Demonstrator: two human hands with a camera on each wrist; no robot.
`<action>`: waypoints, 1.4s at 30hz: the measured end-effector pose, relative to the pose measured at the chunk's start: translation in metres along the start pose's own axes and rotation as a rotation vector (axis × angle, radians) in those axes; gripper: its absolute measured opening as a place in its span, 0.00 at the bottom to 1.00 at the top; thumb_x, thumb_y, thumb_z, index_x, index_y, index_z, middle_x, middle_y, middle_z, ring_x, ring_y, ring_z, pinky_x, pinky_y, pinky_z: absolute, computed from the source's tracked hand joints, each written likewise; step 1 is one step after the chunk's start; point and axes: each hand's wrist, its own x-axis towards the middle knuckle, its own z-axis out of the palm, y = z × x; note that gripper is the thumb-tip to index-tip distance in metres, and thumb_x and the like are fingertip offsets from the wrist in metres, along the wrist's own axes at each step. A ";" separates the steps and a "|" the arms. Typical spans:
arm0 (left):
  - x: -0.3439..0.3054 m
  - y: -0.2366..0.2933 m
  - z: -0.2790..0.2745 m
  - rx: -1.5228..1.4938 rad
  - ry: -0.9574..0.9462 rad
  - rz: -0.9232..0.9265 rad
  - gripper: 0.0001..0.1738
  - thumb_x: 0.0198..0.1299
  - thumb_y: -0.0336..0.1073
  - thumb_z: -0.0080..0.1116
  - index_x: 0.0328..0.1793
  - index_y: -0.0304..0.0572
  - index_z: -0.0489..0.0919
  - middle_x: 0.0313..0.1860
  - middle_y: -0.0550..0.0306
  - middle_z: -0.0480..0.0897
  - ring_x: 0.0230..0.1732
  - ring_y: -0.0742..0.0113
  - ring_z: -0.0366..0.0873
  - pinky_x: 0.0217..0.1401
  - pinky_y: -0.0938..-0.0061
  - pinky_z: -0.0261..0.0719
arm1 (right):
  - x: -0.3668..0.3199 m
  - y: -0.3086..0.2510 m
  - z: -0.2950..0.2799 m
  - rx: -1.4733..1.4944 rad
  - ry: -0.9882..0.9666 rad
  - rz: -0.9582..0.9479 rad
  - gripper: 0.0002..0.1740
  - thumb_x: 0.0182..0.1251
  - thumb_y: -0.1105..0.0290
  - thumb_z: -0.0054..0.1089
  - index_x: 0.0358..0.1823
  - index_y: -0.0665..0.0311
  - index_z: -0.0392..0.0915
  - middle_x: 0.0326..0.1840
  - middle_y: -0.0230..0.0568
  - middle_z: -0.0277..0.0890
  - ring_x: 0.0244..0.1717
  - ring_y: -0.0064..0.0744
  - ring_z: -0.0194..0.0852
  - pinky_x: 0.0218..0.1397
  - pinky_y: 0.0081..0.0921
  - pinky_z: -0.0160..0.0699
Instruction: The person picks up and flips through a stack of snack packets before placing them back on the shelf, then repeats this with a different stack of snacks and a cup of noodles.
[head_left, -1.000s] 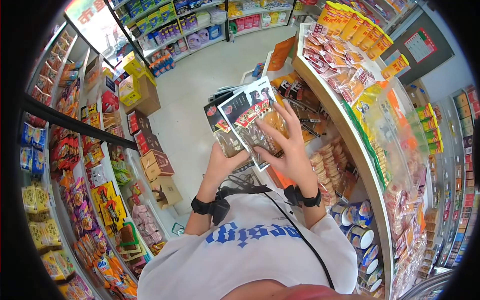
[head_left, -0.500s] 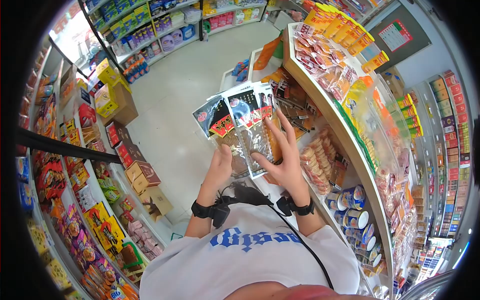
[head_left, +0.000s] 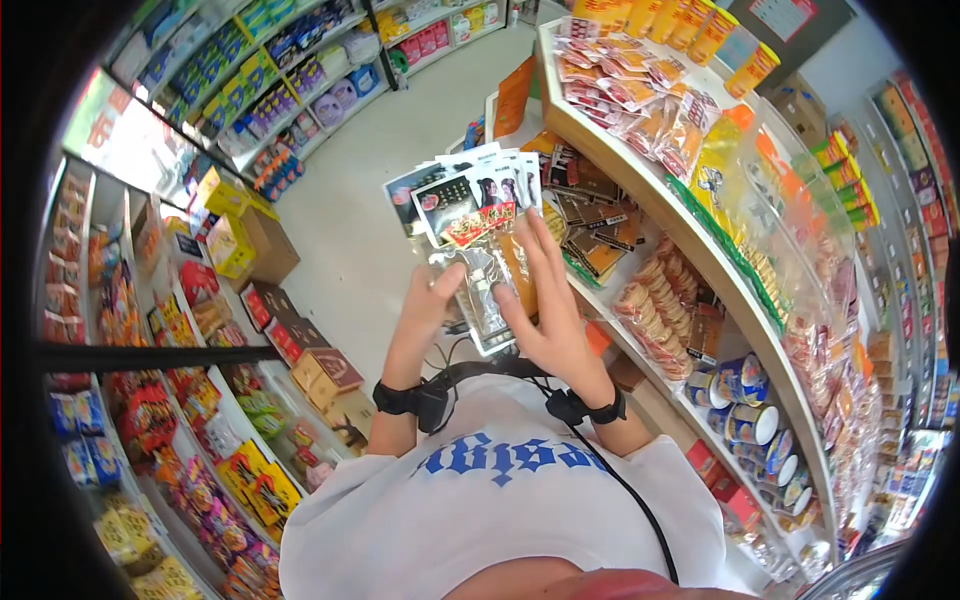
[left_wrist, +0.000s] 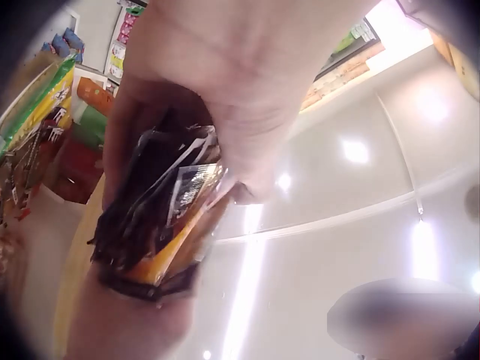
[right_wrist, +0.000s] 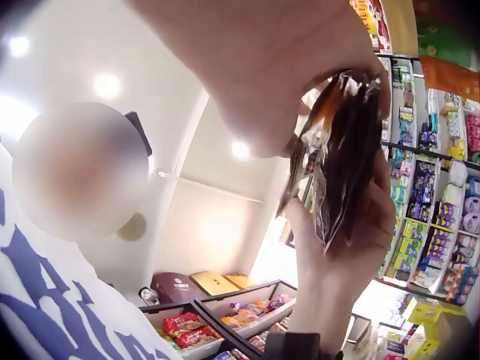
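Note:
Several flat, glossy packets point(head_left: 465, 225) with black tops, red labels and clear lower parts are fanned out in front of the chest in the head view. The left hand point(head_left: 425, 305) grips their lower left side, thumb on the front. On their right side the right hand point(head_left: 555, 320) holds them, thumb across the front and fingers along the edge. In the left wrist view the left hand point(left_wrist: 217, 67) is curled round the bundle point(left_wrist: 165, 210). The right wrist view shows the bundle point(right_wrist: 341, 157) edge-on between the right hand point(right_wrist: 262, 67) and the other hand.
At the right stands a counter point(head_left: 640, 190) with snack bags on top and stacked packs and cans point(head_left: 745, 425) on its lower shelf. Snack shelves point(head_left: 215, 400) and cartons point(head_left: 265, 245) line the left. Pale floor point(head_left: 350, 200) lies beyond the hands, with more shelves behind.
The packets are spread differently, with a different one in front, and the left thumb has shifted on them. The view of the shop has turned and moved slightly. Both hands still hold the bundle.

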 end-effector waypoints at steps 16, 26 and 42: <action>0.153 0.073 0.054 0.093 -0.422 0.013 0.25 0.65 0.32 0.68 0.66 0.33 0.76 0.59 0.54 0.83 0.57 0.68 0.81 0.62 0.70 0.78 | 0.083 0.050 -0.011 0.221 0.431 0.329 0.61 0.62 0.67 0.75 0.85 0.70 0.35 0.85 0.64 0.43 0.82 0.51 0.53 0.81 0.38 0.57; 0.213 0.095 0.098 0.051 -1.065 -0.028 0.23 0.64 0.33 0.71 0.62 0.33 0.79 0.54 0.58 0.85 0.50 0.73 0.81 0.55 0.73 0.81 | 0.092 0.024 -0.011 0.082 0.698 0.694 0.30 0.69 0.67 0.70 0.68 0.69 0.67 0.55 0.44 0.80 0.53 0.31 0.79 0.58 0.30 0.78; 0.153 0.125 0.224 -0.270 -0.839 0.217 0.34 0.48 0.27 0.82 0.61 0.32 0.76 0.52 0.54 0.85 0.50 0.68 0.84 0.55 0.72 0.85 | 0.040 0.033 -0.136 -0.398 0.610 0.490 0.39 0.58 0.62 0.81 0.65 0.70 0.68 0.50 0.55 0.84 0.46 0.52 0.88 0.50 0.37 0.84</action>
